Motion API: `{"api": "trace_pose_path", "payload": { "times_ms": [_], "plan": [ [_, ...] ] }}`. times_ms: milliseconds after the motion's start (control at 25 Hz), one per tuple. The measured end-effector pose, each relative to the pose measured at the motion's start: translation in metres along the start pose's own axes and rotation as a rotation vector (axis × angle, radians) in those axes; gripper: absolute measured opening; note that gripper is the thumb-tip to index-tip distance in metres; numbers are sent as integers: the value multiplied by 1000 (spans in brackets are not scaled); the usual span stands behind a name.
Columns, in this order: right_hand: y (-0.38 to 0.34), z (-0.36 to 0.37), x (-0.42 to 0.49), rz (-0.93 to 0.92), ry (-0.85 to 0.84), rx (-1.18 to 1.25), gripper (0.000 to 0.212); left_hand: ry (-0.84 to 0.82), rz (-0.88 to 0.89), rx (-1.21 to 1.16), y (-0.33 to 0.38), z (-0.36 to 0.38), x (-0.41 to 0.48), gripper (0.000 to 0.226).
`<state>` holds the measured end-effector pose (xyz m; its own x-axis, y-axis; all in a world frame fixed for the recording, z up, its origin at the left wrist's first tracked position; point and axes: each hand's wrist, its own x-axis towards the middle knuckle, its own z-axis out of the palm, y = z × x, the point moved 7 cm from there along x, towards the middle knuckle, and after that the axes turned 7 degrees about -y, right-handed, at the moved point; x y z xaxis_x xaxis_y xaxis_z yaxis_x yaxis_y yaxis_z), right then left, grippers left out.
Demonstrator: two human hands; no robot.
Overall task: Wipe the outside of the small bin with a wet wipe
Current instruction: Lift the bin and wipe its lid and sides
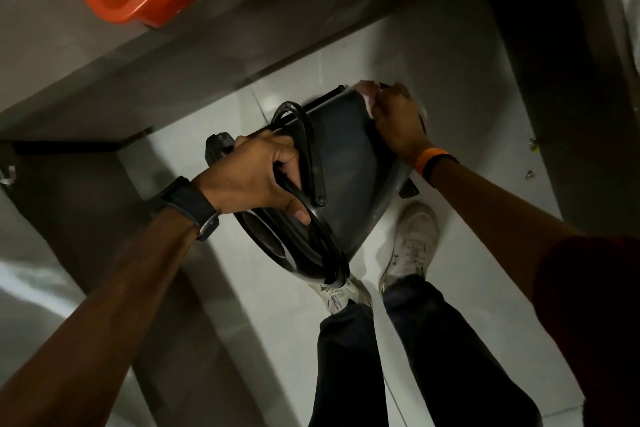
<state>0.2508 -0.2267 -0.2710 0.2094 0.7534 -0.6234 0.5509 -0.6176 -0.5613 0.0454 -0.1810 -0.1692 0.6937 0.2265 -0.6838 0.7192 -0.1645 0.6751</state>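
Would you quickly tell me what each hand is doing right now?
Left hand: closed on the rim of the small dark plastic bin.
Right hand: closed on a white wet wipe, pressed against the bin.

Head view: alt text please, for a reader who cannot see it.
A person holds a small dark plastic bin tipped above a white tiled floor, left hand gripping its rim while the right hand presses a pale wet wipe against its outside.
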Motion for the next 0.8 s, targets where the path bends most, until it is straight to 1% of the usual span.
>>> {"api": "trace_pose_path", "payload": {
  "times_ms": [80,160,240,280,320,360,400,440,520,560,600,640,720,760,800],
  "plan": [
    [-6,4,9,-7,-52,-99,51,13,3,5,5,-1,3,40],
    [-19,12,-10,-95,-81,-116,54,18,-3,-13,8,-4,6,40],
    [-46,25,-50,-349,-113,-58,52,2,1,-15,11,-5,8,40],
    [-59,33,-71,-494,-175,-44,52,-12,4,-14,12,-5,8,39],
    [-64,40,-83,-620,-250,-89,53,-24,6,-16,12,-5,9,39],
    [-62,41,-80,-692,-287,-143,53,-31,5,-17,11,-4,9,38],
    [-54,35,-64,-660,-281,-189,53,-28,1,-18,10,-3,9,38],
    [-38,26,-40,-531,-257,-215,52,-18,-6,-21,9,-3,8,38],
    [1,-3,5,-190,-193,-173,51,-3,-17,-21,9,0,6,40],
    [15,-12,14,-84,-185,-140,52,-9,-16,-12,11,0,8,40],
    [17,-13,11,-64,-184,-141,52,-20,-13,-1,14,0,10,40],
    [10,-8,-3,-130,-163,-145,51,-28,-14,6,16,0,13,41],
    [-21,18,-60,-445,-141,-134,54,-34,-23,-3,20,-1,16,40],
    [-33,33,-96,-575,-188,-119,56,-37,-24,-28,21,-1,18,39],
    [-37,46,-125,-665,-234,-117,58,-46,-19,-60,22,1,19,38]
  ]
}}
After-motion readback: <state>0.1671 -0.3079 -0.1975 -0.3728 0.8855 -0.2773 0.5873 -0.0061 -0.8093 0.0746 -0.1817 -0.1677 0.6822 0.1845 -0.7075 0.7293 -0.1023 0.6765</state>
